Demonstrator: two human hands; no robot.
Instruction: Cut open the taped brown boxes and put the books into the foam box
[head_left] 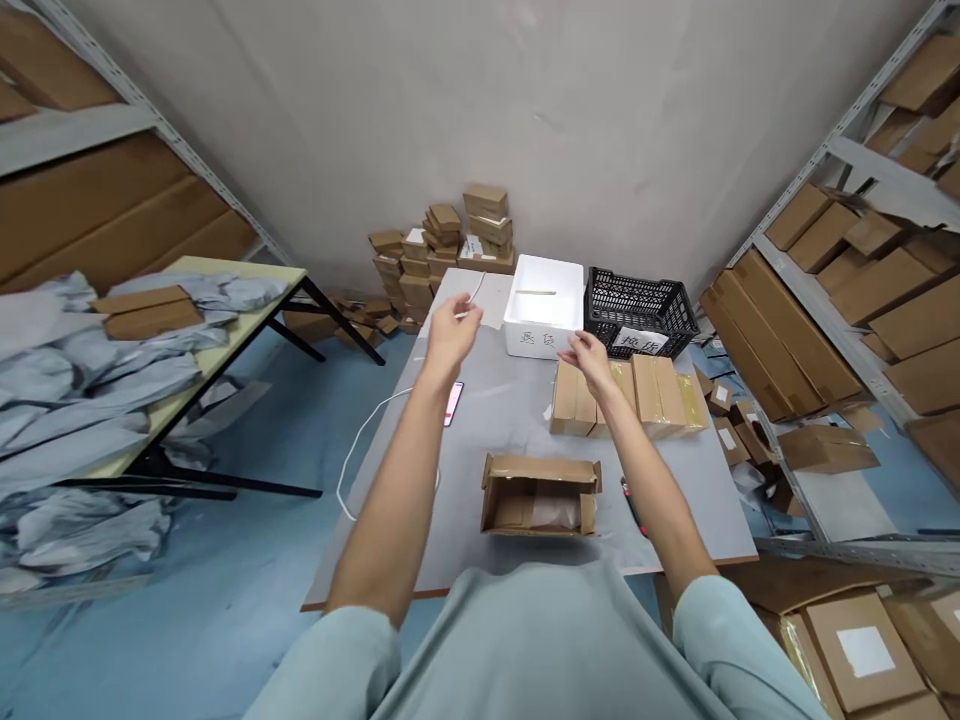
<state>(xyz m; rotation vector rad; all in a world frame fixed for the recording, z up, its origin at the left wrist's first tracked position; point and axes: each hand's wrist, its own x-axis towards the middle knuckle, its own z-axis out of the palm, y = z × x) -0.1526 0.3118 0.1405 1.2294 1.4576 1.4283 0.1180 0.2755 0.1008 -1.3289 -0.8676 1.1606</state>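
Observation:
My left hand (452,335) is raised over the far left part of the grey table (480,375), fingers curled together. A thin white cable (478,287) sticks out at its fingertips. My right hand (589,358) hovers by the front right corner of the white foam box (531,342), its fingers bent and apart with nothing visible in them. Below it stand several taped cardboard boxes (658,395) in a row. Near my body lies an open cardboard box (541,468) with pale material inside. A phone (453,403) with a lit screen rests beside my left forearm.
A black plastic crate (637,305) with a handwritten label adjoins the foam box. A red-and-black tool (634,508) lies under my right forearm. Stacked cartons (442,250) stand by the wall. Shelves (847,260) flank the right; a side table (172,400) holds grey bags.

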